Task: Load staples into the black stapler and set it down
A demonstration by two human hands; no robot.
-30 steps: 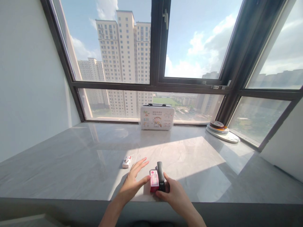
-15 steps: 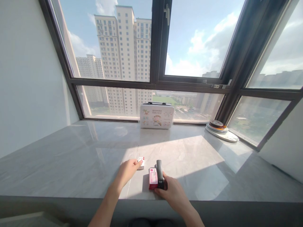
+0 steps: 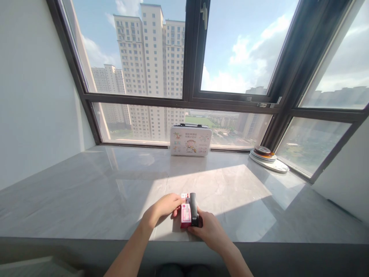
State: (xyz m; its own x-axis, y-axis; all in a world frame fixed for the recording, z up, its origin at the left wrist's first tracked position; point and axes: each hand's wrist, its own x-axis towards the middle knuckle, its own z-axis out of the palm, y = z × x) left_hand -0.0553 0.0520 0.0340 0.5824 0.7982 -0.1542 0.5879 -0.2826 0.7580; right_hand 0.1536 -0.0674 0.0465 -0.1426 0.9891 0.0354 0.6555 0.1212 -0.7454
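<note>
A black stapler (image 3: 193, 207) stands lengthwise against the right side of a red-and-white box (image 3: 186, 216). My right hand (image 3: 208, 227) is closed around the near right side of this pair, thumb at the near end and fingers along the stapler's right side. My left hand (image 3: 166, 206) pinches a smaller white-and-red box (image 3: 184, 195) at the far end of the larger box. Whether the two boxes touch is hard to make out, since my left fingers cover part of the small one.
On the marble-look ledge (image 3: 95, 192), a white case with cartoon prints (image 3: 190, 141) stands against the window. A stack of plates or discs (image 3: 266, 158) lies in the right corner by the window frame. The ledge's front edge runs just before my hands.
My left hand has moved right with the small box, bringing it from the left to the far end of the larger box. My right hand keeps its grip in nearly the same spot.
</note>
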